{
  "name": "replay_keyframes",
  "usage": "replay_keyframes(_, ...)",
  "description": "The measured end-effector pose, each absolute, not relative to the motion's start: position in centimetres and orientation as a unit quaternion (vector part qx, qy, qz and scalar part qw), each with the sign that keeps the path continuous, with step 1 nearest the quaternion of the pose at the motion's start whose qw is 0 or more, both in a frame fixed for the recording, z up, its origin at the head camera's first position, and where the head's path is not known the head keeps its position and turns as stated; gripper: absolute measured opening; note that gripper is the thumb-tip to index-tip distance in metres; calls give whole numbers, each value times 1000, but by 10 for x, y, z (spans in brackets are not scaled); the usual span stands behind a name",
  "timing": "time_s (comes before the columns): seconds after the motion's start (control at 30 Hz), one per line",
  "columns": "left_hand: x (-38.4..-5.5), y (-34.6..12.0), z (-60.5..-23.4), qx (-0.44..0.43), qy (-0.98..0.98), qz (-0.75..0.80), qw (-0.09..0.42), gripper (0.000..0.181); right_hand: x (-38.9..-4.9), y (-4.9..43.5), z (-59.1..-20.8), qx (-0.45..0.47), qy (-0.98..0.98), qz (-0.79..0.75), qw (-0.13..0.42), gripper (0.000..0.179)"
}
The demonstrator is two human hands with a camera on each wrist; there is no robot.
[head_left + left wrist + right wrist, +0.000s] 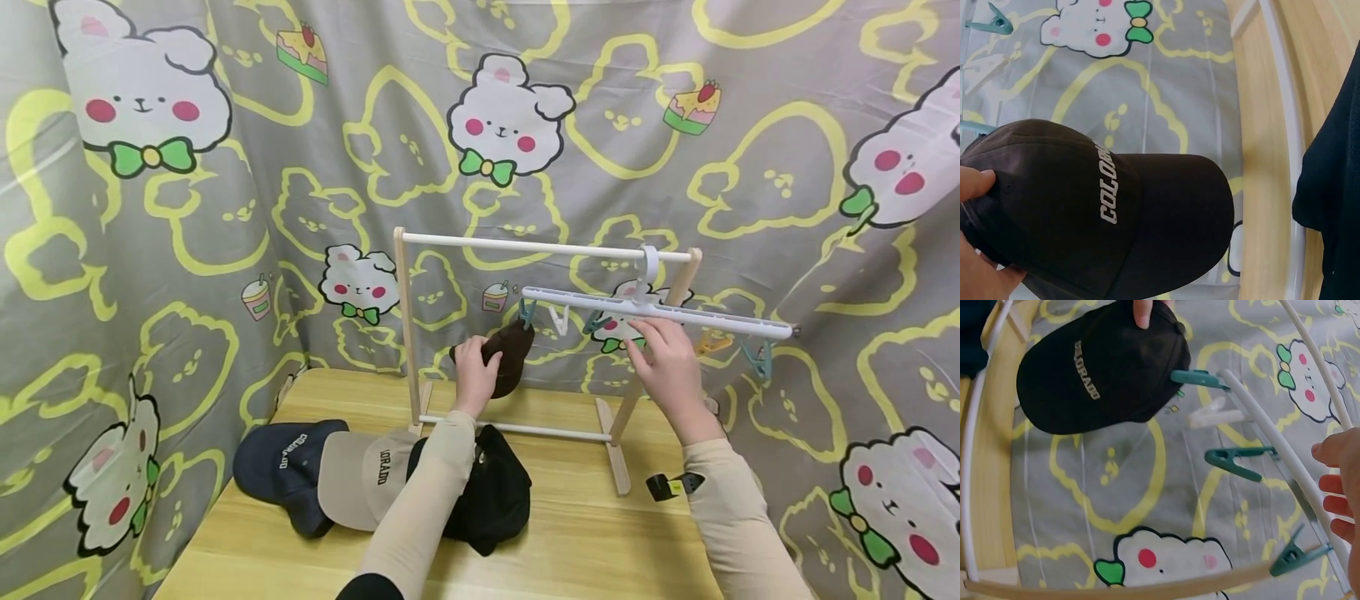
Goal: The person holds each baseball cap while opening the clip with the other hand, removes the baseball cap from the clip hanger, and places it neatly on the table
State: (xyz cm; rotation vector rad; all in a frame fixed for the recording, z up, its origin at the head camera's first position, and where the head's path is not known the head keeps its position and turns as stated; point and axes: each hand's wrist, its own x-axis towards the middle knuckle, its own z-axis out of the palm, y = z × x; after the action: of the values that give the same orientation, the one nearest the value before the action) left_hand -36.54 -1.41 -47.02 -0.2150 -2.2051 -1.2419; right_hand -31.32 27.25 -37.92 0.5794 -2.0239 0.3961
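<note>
A dark brown baseball cap [1054,187] with white lettering is held at its crown by my left hand [477,377], thumb on one side and fingers on the other. Its back edge meets a teal clip [1199,378] at the left end of a white clip hanger [585,300]; whether the clip bites the fabric I cannot tell. By the hanger's middle, my right hand [670,367] is raised with its fingers partly extended beside the bar. Nothing shows between those fingers. In the left wrist view only part of the left hand [979,262] is visible.
The hanger hooks onto a wooden rack's white top rail [525,245]. More clips, among them a white one [558,320] and a yellow one [712,344], hang along it. Navy [262,462], beige [352,479] and black [498,492] caps lie on the wooden table [577,533], before a patterned curtain.
</note>
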Motion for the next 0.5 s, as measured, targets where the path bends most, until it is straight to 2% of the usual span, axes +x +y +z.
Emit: replay_keyframes(0.5,-362,-20,-467,-74,-829,-472,292,18,-330,229,-393,268,-833,183,447,27)
